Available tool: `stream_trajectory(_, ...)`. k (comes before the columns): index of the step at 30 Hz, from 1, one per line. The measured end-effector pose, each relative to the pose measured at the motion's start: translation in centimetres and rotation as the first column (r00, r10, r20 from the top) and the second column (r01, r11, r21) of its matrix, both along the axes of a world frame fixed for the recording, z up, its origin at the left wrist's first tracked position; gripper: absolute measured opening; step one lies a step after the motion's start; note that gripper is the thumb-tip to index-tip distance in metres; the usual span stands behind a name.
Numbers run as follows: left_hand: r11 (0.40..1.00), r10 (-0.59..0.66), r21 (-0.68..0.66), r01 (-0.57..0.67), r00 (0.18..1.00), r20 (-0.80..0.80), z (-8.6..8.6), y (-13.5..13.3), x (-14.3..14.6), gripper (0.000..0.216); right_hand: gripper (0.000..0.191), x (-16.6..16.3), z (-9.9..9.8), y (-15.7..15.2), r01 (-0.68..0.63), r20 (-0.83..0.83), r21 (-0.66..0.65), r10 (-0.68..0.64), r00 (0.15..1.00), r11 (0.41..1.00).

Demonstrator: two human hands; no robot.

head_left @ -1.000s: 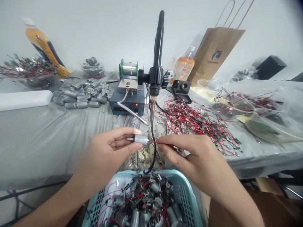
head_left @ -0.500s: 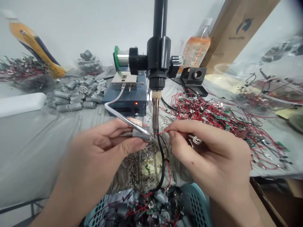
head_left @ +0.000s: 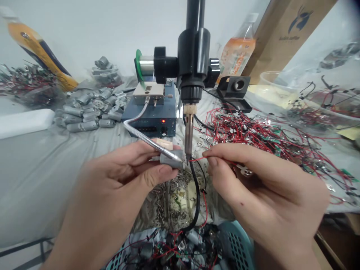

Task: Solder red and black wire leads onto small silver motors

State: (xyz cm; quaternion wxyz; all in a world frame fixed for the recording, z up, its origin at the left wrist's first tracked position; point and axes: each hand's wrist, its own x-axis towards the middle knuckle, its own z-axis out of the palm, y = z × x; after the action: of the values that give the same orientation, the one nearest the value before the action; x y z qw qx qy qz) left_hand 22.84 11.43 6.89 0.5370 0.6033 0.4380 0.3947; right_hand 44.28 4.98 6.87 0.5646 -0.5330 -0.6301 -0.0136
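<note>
Between the thumb and fingers of my left hand [head_left: 126,176] is a small grey cylindrical motor [head_left: 172,160], its end facing right. My right hand [head_left: 253,183] pinches a red wire [head_left: 199,159], whose free end reaches left to the tip of the soldering iron [head_left: 189,144]. The iron hangs upright from a black stand clamp [head_left: 193,56]. A bendy metal solder feed tube [head_left: 152,143] runs from the blue soldering station [head_left: 149,122] across the motor to the iron's tip. Whether wire and motor touch there, I cannot make out.
Below the hands stands a blue basket [head_left: 239,243] of wired motors. Red-wired parts [head_left: 247,129] are heaped at right, grey motors [head_left: 90,112] at left. A green solder spool [head_left: 138,63], an orange drink bottle [head_left: 237,52] and a black bracket [head_left: 234,92] are behind.
The view has shifted slightly, so the iron and stand appear further right. My right hand also appears further right, still pinching the wire. My left hand keeps its hold on the motor.
</note>
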Motion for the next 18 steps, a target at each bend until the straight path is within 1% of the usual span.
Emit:
stream_trajectory(4, 1.0, 0.016, 0.004, -0.016, 1.0, -0.004, 0.04, -0.07, -0.11, 0.037, 0.021, -0.06, 0.02, 0.15, 0.012, 0.0, -0.003, -0.012, 1.0, 1.0)
stream_trajectory(6, 0.999, 0.042, 0.026, -0.041, 0.999, -0.022, 0.07, -0.11, -0.15, 0.037, 0.021, -0.09, 0.03, 0.22, 0.009, 0.004, -0.008, -0.009, 1.0, 1.0)
stream_trajectory(8, 0.997, 0.057, 0.053, -0.055, 0.998, -0.04, 0.11, -0.13, -0.14, 0.034, 0.021, -0.09, 0.07, 0.24, 0.009, 0.008, -0.003, -0.009, 1.0, 1.0)
stream_trajectory(10, 0.997, 0.047, 0.062, -0.044, 0.997, -0.054, 0.18, -0.16, -0.08, 0.029, 0.021, -0.1, 0.13, 0.21, 0.013, 0.012, -0.002, -0.013, 1.0, 1.0)
stream_trajectory(13, 0.995, 0.053, 0.086, -0.046, 0.996, -0.074, 0.33, -0.28, -0.04, 0.026, 0.021, -0.15, 0.26, 0.08, 0.014, 0.019, -0.005, -0.014, 1.0, 1.0)
stream_trajectory(18, 0.996, 0.066, 0.071, -0.061, 0.996, -0.065, 0.19, -0.36, 0.0, 0.028, 0.019, -0.23, 0.29, -0.02, 0.016, 0.022, -0.006, -0.016, 1.0, 1.0)
